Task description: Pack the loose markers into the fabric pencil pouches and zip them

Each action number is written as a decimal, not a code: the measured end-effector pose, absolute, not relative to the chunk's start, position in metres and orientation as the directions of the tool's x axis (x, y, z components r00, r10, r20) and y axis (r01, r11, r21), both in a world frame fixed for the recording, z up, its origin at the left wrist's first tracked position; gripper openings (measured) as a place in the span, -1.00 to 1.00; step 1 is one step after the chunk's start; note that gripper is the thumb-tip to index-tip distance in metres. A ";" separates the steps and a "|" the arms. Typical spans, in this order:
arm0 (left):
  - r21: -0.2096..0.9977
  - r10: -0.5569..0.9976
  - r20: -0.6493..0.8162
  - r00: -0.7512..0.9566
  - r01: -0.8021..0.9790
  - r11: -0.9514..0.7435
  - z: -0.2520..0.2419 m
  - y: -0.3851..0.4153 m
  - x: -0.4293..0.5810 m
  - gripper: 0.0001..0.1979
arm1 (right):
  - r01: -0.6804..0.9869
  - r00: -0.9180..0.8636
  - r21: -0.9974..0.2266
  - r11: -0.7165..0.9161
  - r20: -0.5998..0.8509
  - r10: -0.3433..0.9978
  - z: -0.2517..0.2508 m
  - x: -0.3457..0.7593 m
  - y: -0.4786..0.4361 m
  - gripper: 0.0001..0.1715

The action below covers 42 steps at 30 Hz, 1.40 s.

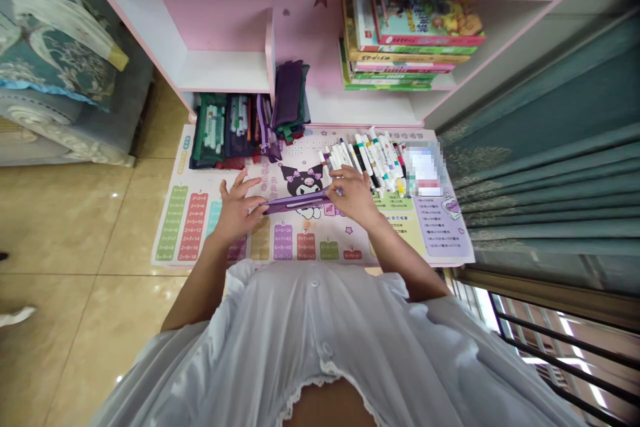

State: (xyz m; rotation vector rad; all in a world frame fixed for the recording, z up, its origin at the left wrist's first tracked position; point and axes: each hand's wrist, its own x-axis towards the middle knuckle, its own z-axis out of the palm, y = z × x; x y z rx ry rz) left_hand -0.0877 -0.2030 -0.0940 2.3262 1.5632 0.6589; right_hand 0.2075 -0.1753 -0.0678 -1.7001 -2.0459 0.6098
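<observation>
A purple zip pouch point(296, 202) is stretched between my two hands, just above the printed desk mat point(190, 253). My left hand point(239, 203) pinches its left end between thumb and a finger, the other fingers spread. At the right end, my right hand point(351, 193) grips the pouch with thumb and fingertips. Beyond my right hand lies a pile of white-barrelled markers point(373, 157) with coloured caps. Back left on the mat, mesh pouches filled with markers point(215, 130) lie side by side. Whether the pouch in my hands holds anything cannot be seen.
Folded dark pouches point(290, 97) are stacked by the shelf divider. A pile of books point(410, 47) sits on the right shelf. A blurred, pale rectangular item point(425, 170) lies right of the markers. Teal curtains point(540, 133) hang at the right, a sofa point(65, 113) stands left.
</observation>
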 end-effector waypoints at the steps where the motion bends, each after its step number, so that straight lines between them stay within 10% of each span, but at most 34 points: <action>1: 0.455 0.922 0.226 0.316 0.802 -0.386 -0.094 -0.203 -0.088 -0.73 | 0.804 -0.170 -0.573 0.159 0.034 0.985 -0.068 0.208 -0.175 -0.75; 42: 0.426 0.921 0.247 0.301 0.820 -0.382 -0.096 -0.201 -0.092 -0.72 | 0.799 -0.054 -0.599 0.059 0.026 0.998 -0.066 0.228 -0.176 -0.79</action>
